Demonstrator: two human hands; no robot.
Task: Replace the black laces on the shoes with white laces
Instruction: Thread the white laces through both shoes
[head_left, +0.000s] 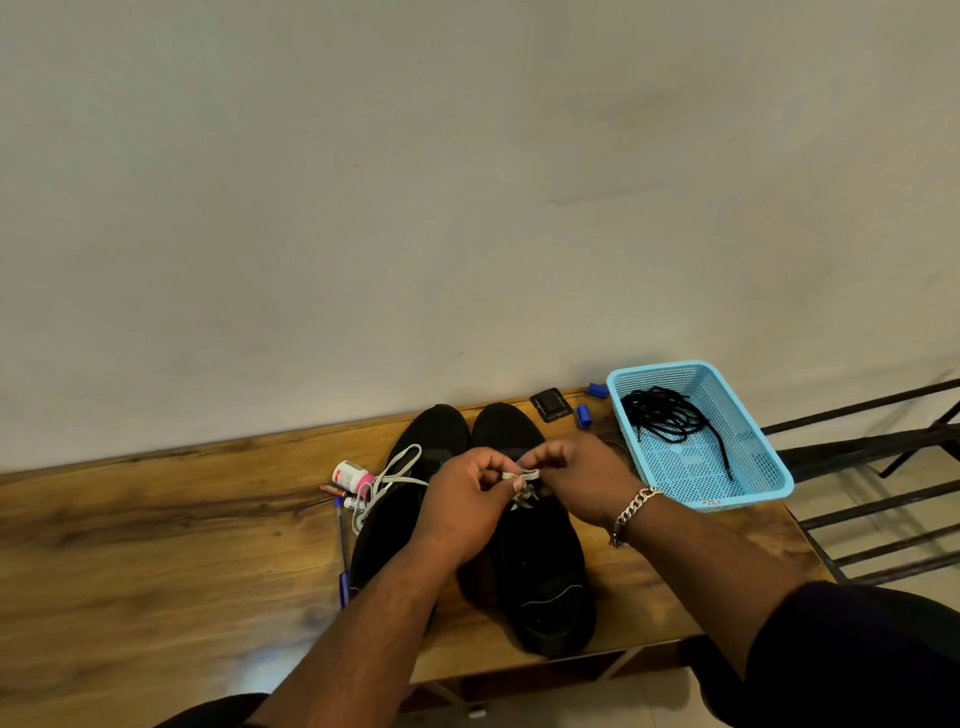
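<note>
A white lace (521, 474) is pinched between both hands above the tongue of the right shoe (540, 561), one of two black shoes standing side by side on the counter (156, 525), toes to the wall (467, 182). The left hand (462, 499) has its fingers (488, 467) curled, thumb clamped on the lace; the right hand (576, 473) pinches the other end of the same short stretch, with a chain bracelet (631, 514) at its wrist. Below the pinch the lace crosses into the eyelets, though the hands hide most of the lacing. The left shoe (410, 499) carries another white lace (387, 480), its loose loops spilling over the shoe's left side toward a small bottle (353, 475), markers (343, 496) and a pen (343, 551).

The black laces (667, 415) lie in a heap in a blue basket (769, 483) at the counter's right end, well apart from the shoes; the basket's near corner sits close to the counter's right edge. Between basket and shoe toes lie a dark square item (550, 404) and two blue caps (584, 415), too small to identify. Left of the shoes the counter runs wide and bare. The right shoe's heel reaches nearly to the front edge. Beyond the right edge stands a dark metal rack (883, 467), cut off by the frame.
</note>
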